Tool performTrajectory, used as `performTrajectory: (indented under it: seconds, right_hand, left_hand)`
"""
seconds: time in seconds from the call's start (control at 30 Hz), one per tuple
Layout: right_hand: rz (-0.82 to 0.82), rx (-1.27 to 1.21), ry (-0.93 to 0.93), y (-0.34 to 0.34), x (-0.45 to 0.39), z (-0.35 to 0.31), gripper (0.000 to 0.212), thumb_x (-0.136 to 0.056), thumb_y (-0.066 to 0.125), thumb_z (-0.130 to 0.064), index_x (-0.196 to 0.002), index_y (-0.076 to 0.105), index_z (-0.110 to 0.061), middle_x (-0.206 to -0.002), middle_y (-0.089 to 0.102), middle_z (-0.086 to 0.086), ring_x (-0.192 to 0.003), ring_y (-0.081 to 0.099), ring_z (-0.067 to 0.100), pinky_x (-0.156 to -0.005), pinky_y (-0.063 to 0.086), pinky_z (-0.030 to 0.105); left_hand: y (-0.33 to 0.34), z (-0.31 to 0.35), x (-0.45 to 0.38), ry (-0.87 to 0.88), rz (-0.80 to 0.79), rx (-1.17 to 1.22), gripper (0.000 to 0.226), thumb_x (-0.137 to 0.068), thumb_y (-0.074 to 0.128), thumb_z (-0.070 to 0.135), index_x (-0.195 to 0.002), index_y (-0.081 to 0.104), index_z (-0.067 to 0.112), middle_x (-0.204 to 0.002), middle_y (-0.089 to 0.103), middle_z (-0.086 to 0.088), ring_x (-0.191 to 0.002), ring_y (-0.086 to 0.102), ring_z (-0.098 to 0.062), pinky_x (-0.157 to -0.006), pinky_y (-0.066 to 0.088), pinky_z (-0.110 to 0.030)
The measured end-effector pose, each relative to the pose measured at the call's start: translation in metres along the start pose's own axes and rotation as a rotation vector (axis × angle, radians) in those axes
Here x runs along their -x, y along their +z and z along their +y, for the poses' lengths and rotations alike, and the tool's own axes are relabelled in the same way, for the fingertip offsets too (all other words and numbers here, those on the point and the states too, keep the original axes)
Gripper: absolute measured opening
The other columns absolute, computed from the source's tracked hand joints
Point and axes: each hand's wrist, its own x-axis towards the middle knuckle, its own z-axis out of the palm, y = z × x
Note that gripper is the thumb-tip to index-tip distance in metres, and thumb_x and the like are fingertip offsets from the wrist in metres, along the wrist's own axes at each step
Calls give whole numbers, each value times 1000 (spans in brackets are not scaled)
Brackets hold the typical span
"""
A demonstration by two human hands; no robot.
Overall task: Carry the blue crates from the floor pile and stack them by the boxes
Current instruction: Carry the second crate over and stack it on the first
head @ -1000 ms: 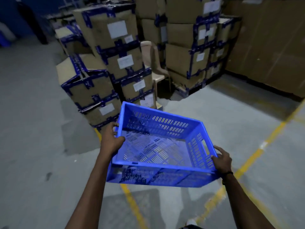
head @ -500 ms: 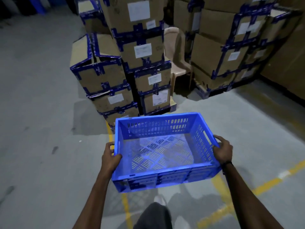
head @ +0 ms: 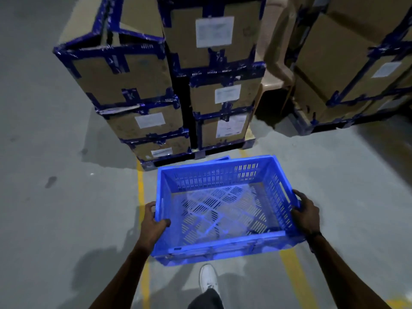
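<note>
I hold an empty blue slotted crate (head: 223, 210) level in front of me, above the grey floor. My left hand (head: 153, 224) grips its left rim, thumb inside the wall. My right hand (head: 305, 212) grips the right wall near the handle slot. Just beyond the crate's far rim a sliver of another blue crate edge (head: 223, 158) shows, mostly hidden. The stacked cardboard boxes (head: 169, 90) with blue tape stand directly ahead on a low pallet.
A beige plastic chair (head: 274, 50) sits wedged between the box stack and a second stack of boxes (head: 352, 70) at the right. Yellow floor lines (head: 141, 190) run under the crate. My white shoe (head: 208, 279) steps forward below it.
I have walked closer to the box stack, which now fills the upper view. The crate stays in both hands and looks more level. My shoe has come into view.
</note>
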Motion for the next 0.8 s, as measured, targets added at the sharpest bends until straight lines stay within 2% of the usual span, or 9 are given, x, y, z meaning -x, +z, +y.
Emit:
performTrajectory:
  seconds: [0.17,0.3,0.4,0.47,0.57,0.63,0.67,0.73,0.8]
  right_hand:
    - [-73,22,-76,74,-94,36,73,-60,49,-17,-132,63,-16,-92,76,15,-68,61,27,-72,42,31]
    - [-110,-49,-44,138,-157,74,75,-58,49,-16,-132,62,-15,-101,76,17,-80,64,22,-75,45,28]
    - [-160,-100,-55,188,-198,110,71,-58,52,-14,-126,63,-30,-97,74,13,-80,64,15,-68,45,4]
    - [-190,-119,-63,219,-220,133,70,-58,53,-13,-123,60,-39,-95,72,9,-80,63,10,-66,43,-1]
    - [-238,-113,-78,256,-246,160,76,-58,53,-14,-130,59,-36,-100,72,9,-86,66,14,-72,47,2]
    - [-251,-144,-82,274,-258,171,75,-60,55,-15,-125,55,-51,-108,74,11,-91,68,12,-83,55,21]
    - [-246,-152,-92,281,-264,175,75,-61,55,-15,-127,55,-50,-111,74,12,-94,69,15,-86,56,28]
    - [-233,-134,-117,291,-275,179,76,-64,55,-16,-137,57,-34,-115,73,14,-95,68,16,-82,54,21]
    - [-210,-95,-166,298,-283,175,76,-66,52,-21,-141,57,-22,-112,73,19,-89,67,17,-75,51,18]
  left_hand:
    - [63,-30,-96,-55,57,-9,64,-62,70,11,-118,44,29,-104,68,-14,-81,69,-31,-61,56,-38]
    - [109,-80,-181,-53,41,-58,63,-58,59,15,-117,42,27,-100,66,-17,-76,66,-37,-58,51,-40]
    - [138,-111,-237,-45,34,-69,61,-60,56,14,-118,42,25,-102,65,-17,-82,66,-41,-59,50,-38]
    - [154,-132,-269,-38,30,-65,61,-59,55,15,-118,43,25,-103,64,-14,-86,65,-39,-64,52,-41]
    - [170,-160,-306,-34,23,-40,69,-55,61,24,-122,43,22,-110,64,-17,-95,66,-40,-77,57,-53]
    - [176,-169,-318,-48,29,-32,74,-55,66,27,-124,41,22,-117,64,-19,-95,67,-41,-78,57,-55]
    - [179,-171,-322,-43,36,-39,76,-55,68,30,-126,39,22,-120,64,-19,-95,67,-39,-78,58,-53]
    - [185,-169,-327,-10,58,-69,92,-54,73,45,-135,37,24,-128,62,-15,-103,66,-36,-82,58,-48]
    - [191,-168,-331,21,57,-145,115,-56,81,56,-153,29,25,-144,54,-6,-123,58,-29,-96,53,-45]
